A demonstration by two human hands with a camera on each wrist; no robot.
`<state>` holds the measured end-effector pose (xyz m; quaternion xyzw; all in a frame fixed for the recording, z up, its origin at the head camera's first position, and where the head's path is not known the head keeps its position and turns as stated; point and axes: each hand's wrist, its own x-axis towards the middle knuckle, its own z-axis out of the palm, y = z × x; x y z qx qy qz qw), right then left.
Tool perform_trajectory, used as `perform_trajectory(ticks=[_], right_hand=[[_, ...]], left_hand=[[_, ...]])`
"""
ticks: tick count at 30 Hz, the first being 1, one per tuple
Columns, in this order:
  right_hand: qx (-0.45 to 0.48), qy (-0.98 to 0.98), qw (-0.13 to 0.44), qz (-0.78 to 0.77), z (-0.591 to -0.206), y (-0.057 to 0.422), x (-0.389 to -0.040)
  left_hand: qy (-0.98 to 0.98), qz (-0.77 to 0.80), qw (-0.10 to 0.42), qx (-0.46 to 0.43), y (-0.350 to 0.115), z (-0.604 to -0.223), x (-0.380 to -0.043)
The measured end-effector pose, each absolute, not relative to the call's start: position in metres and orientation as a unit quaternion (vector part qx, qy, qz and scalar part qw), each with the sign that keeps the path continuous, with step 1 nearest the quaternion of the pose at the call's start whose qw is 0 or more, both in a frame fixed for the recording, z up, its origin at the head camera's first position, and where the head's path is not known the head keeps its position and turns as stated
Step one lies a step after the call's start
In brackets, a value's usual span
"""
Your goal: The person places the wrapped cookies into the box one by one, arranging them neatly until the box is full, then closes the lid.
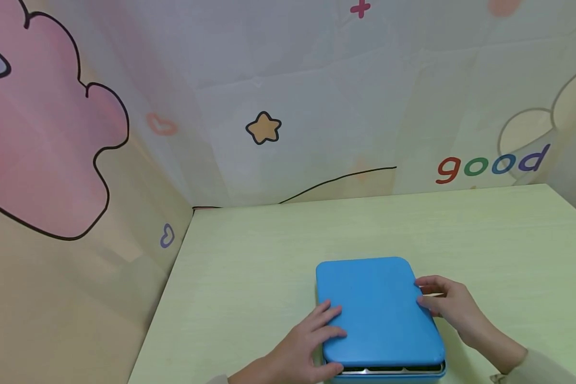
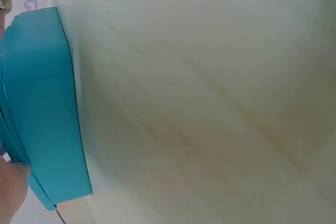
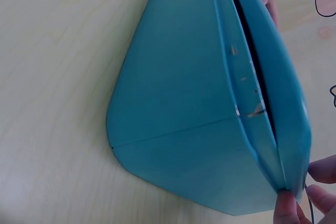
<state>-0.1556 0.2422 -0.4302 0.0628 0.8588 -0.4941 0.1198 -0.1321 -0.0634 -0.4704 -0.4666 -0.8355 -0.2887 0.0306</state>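
Note:
A blue rectangular tin box (image 1: 389, 379) stands near the front of the table, its blue lid (image 1: 376, 304) lying over it slightly raised. A dark gap and a silvery inner rim show along the near edge. My left hand (image 1: 300, 344) holds the lid at its near left, fingers spread on top and thumb at the near corner. At the far part of the right edge, my right hand (image 1: 453, 306) pinches the lid between thumb and fingers. The right wrist view shows the gap beneath the lid along the box's side wall (image 3: 168, 77). The box's contents are hidden.
The pale wood-grain table (image 1: 249, 266) extends around the box. Behind it and at the left hangs a printed cloth (image 1: 317, 122) with a star, a pink cloud shape and the word "good".

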Motion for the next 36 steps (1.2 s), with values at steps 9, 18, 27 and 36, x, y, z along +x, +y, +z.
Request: perform_trajectory(ticks=[9,18,27,36], right_hand=[[0.057,0.862,0.132,-0.486,-0.4286,0.244,-0.1556],[0.059,0.863,0.148,-0.479,-0.4273,0.2446,-0.1555],[0.059,0.861,0.156,-0.481,-0.4259,0.2443,-0.1551],[0.068,0.859,0.187,-0.471,-0.4271,0.2434,-0.1591]], left_hand=[[-0.834,-0.268,0.039,-0.481,-0.0647,-0.4702,-0.1293],[-0.827,-0.249,0.06,-0.5,-0.0662,-0.4732,-0.1271],[-0.825,-0.209,0.087,-0.518,-0.0664,-0.4734,-0.126],[-0.829,-0.179,0.095,-0.521,-0.0669,-0.4738,-0.1251]])
